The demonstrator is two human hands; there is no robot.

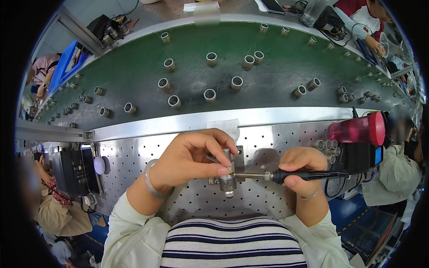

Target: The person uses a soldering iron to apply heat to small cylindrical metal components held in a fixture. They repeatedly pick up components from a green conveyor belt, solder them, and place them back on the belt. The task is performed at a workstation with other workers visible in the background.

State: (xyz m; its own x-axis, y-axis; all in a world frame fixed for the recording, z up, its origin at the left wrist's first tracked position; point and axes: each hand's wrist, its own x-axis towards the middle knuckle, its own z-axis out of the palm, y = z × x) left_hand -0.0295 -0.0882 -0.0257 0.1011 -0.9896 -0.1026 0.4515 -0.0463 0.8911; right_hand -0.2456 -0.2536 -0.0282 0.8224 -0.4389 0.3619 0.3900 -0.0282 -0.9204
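My right hand (304, 161) grips the black handle of a soldering iron (328, 175). Its metal shaft points left, and the tip meets or nearly meets a small metal cylinder (227, 184). That cylinder sits at a metal fixture (240, 158) on the perforated worktop. My left hand (190, 156) is closed at the cylinder's left side, thumb and fingertips close together beside the iron's tip. A thin wire shows near these fingers, but what they pinch is hidden. Yellowish bits show on the cylinder near the tip.
Beyond the perforated worktop (134, 165) runs a green belt (143, 67) with many metal cylinders, such as one (210, 94). At right stand a pink container (357, 128), several metal tubes (330, 145) and a black box (357, 156) with a cord. A black device (73, 169) is at left. Co-workers sit on both sides.
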